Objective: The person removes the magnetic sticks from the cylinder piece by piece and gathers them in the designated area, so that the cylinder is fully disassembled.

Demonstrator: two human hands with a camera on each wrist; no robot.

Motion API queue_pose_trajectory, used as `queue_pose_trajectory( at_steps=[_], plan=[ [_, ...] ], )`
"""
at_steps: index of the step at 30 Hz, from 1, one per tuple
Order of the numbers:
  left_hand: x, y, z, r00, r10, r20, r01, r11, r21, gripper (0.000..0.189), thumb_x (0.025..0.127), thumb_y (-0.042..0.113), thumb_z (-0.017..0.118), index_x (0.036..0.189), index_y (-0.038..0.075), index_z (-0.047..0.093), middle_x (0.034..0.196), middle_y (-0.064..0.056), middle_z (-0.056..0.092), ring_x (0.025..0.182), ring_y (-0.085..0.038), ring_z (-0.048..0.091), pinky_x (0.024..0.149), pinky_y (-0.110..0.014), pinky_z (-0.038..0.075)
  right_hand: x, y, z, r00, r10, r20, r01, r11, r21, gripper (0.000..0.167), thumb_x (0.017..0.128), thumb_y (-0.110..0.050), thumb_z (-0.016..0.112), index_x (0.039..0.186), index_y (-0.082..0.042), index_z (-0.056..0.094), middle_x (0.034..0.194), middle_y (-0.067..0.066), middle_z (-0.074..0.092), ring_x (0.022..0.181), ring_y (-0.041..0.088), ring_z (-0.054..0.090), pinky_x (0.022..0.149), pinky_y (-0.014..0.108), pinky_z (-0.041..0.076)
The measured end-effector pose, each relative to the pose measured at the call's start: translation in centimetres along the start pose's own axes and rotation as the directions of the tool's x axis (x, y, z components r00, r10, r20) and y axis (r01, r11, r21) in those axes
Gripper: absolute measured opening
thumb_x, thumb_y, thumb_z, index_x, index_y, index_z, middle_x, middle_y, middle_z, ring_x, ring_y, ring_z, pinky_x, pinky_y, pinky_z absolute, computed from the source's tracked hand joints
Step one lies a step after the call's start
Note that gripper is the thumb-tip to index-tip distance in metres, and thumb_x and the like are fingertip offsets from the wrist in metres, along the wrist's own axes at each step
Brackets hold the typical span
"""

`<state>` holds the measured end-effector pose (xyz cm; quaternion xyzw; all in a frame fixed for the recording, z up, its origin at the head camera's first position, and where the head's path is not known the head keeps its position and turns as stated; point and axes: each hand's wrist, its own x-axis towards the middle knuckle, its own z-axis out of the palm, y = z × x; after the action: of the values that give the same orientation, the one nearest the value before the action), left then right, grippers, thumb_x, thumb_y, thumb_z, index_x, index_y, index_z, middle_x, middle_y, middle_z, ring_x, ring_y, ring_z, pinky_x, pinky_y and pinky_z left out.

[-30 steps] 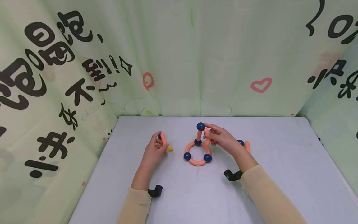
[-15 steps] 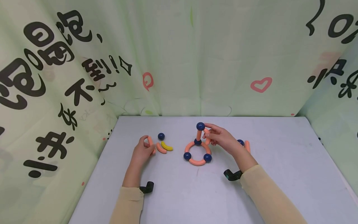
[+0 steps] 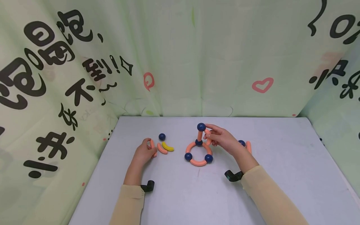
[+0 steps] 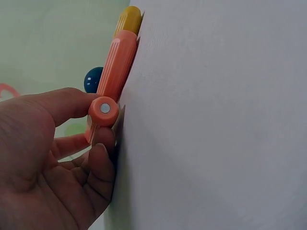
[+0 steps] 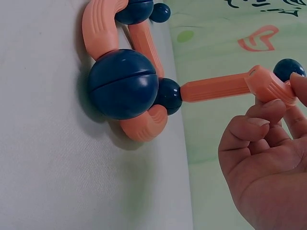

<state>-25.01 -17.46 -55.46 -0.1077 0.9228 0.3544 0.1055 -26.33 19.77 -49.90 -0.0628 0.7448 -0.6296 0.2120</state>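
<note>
My left hand [image 3: 143, 153] pinches a straight orange magnetic rod [image 4: 104, 109] between thumb and fingers, its round metal-tipped end facing the left wrist camera. Just right of it lie a curved orange rod [image 3: 162, 148], a curved yellow rod [image 3: 167, 147] and a loose blue ball [image 3: 162, 137]. At the centre, a ring of curved orange rods [image 3: 198, 163] joined by blue balls [image 3: 209, 158] lies flat. From its far ball rises an upright rod [image 5: 216, 88] topped by a blue ball [image 3: 201, 127]. My right hand [image 3: 223, 137] pinches another orange rod [image 5: 266, 86] beside that top ball.
Right of the ring, partly behind the right forearm, are another blue ball [image 3: 242, 142] and an orange rod [image 3: 248, 147]. The white table [image 3: 180, 200] ends at the back against a printed green curtain [image 3: 180, 62].
My left hand has moved left with the straight rod, uncovering the blue ball and the curved rods, then shifted slightly nearer. The right hand has stayed in place at the upright.
</note>
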Motion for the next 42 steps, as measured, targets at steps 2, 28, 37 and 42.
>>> queue_pose_trajectory(
  at_steps=[2,28,37,42],
  plan=[
    [0.0,0.1,0.0,1.000,-0.003,0.004,0.003,1.000,0.012,0.067,0.091,0.035,0.065,0.148,0.013,0.037,0.100,-0.009,0.058,0.082,-0.022,0.055,0.065,-0.029,0.043,0.0,0.0,0.0,1.000,0.003,-0.001,-0.003,1.000,-0.003,0.060,0.097,-0.030,0.063,0.152,-0.023,0.038,0.115,0.013,0.066,0.073,0.016,0.048,0.070,0.027,0.044],
    [-0.5,2.2,0.1,0.977,0.121,-0.174,-0.117,0.993,0.035,0.049,0.099,0.032,0.052,0.142,0.008,0.049,0.100,-0.011,0.056,0.083,-0.024,0.053,0.072,-0.035,0.045,0.2,0.2,-0.1,1.000,-0.019,0.010,0.019,1.000,-0.007,0.061,0.097,-0.031,0.063,0.152,-0.022,0.039,0.114,0.016,0.063,0.071,0.016,0.048,0.069,0.027,0.044],
    [-2.0,7.7,1.9,0.889,0.420,-0.184,-0.444,0.889,-0.115,0.036,0.101,0.030,0.055,0.134,0.016,0.059,0.112,-0.003,0.059,0.099,-0.021,0.057,0.086,-0.036,0.053,0.4,-0.3,0.1,1.000,-0.003,0.003,0.003,1.000,-0.022,0.060,0.097,-0.032,0.063,0.152,-0.024,0.039,0.114,0.013,0.063,0.073,0.017,0.047,0.071,0.029,0.045],
    [-2.1,10.6,2.7,0.863,0.501,-0.072,-0.506,0.853,-0.129,0.041,0.102,0.038,0.053,0.140,0.022,0.054,0.130,0.000,0.058,0.119,-0.020,0.056,0.101,-0.038,0.051,0.5,-0.2,0.2,1.000,0.006,0.004,-0.006,1.000,-0.019,0.058,0.097,-0.033,0.063,0.150,-0.023,0.040,0.119,0.021,0.063,0.073,0.017,0.049,0.072,0.030,0.045]
  ],
)
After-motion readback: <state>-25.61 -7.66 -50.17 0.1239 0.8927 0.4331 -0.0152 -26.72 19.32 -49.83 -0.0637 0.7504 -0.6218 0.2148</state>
